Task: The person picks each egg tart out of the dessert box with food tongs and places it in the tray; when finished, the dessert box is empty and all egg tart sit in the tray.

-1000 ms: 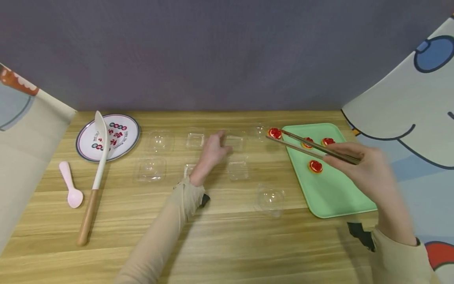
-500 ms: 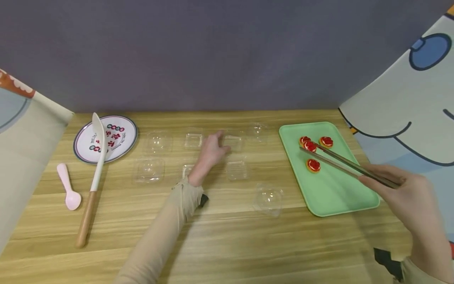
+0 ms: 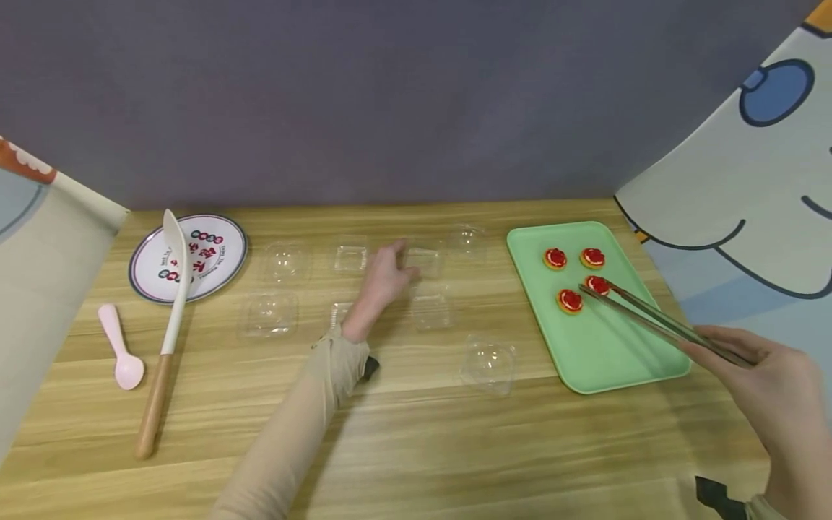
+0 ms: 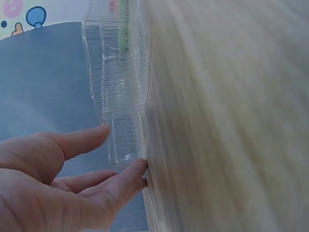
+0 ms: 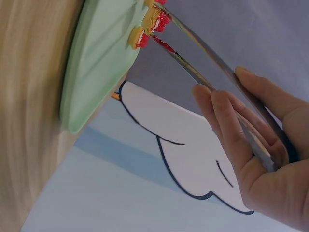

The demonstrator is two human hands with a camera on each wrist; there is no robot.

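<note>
My right hand (image 3: 770,379) holds metal tongs (image 3: 663,326). Their tips stand on either side of a small tart (image 3: 596,285) with a red top, low over the green tray (image 3: 624,354). Three like it lie close by on the tray: a rear left tart (image 3: 555,258), a rear right tart (image 3: 592,258) and a front tart (image 3: 569,301). My left hand (image 3: 386,278) rests at the left end of a clear plastic box (image 3: 424,261). In the left wrist view, the thumb (image 4: 91,140) and extended fingertips (image 4: 140,166) are right at the box's end.
Several more clear plastic boxes and lids stand about, among them a domed lid (image 3: 490,365) at the front. At left lie a printed plate (image 3: 224,267), a long wooden-handled spoon (image 3: 156,401) across it and a pink spoon (image 3: 128,370). A dark wall (image 3: 390,108) rises behind the table.
The right hand has moved right with the tongs, carrying the tart from beside the clear boxes to over the tray among the others. The left hand has stayed at its box.
</note>
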